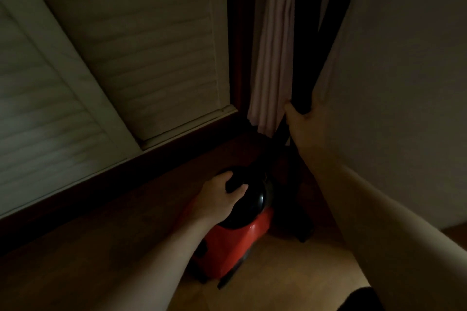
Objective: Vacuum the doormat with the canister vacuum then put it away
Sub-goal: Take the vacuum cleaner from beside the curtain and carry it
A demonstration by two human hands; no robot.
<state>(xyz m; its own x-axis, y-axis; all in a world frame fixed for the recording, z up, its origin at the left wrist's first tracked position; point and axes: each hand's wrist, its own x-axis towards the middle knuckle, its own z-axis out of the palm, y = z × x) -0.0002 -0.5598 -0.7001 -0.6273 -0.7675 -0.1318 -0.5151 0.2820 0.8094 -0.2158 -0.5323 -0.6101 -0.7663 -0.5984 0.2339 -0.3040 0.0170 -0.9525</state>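
Beyond the grips: louvred door (151,58) up-left of left hand (222,197); pale curtain (273,58) just left of right hand (303,124); wall (404,83) against its right.
Left hand: fingers curled over the black dome of the red canister vacuum (235,247).
Right hand: wrapped round a dark tube (302,88), seemingly the wand.
Vacuum: stood on the floor (278,285) under the left hand.
Long axis: tube rose steeply from canister past right hand.
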